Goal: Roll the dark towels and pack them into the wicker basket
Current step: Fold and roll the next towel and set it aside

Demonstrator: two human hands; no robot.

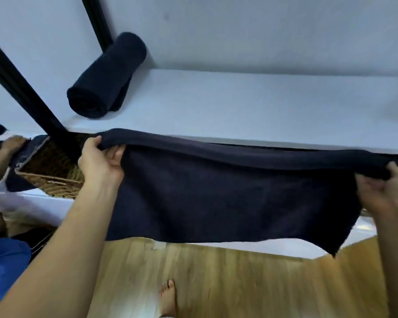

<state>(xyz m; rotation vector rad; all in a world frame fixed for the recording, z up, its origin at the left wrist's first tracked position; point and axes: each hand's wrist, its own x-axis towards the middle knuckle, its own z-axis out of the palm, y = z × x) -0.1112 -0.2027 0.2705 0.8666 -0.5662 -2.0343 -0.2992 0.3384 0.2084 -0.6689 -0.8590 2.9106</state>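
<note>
Over the front edge of the white worktop [239, 106] you hold a dark towel [228, 191] stretched wide, your left hand [101, 164] and right hand [377, 189] each in a closed grip on its rolled-over top edge. A rolled towel [106, 76] lies at the worktop's back left; the wicker basket [53, 182] sits just beyond your left hand.

White shelf [239, 106] with one rolled dark towel [106, 76]; wicker basket [48, 180] on lower ledge [32, 203]
</note>
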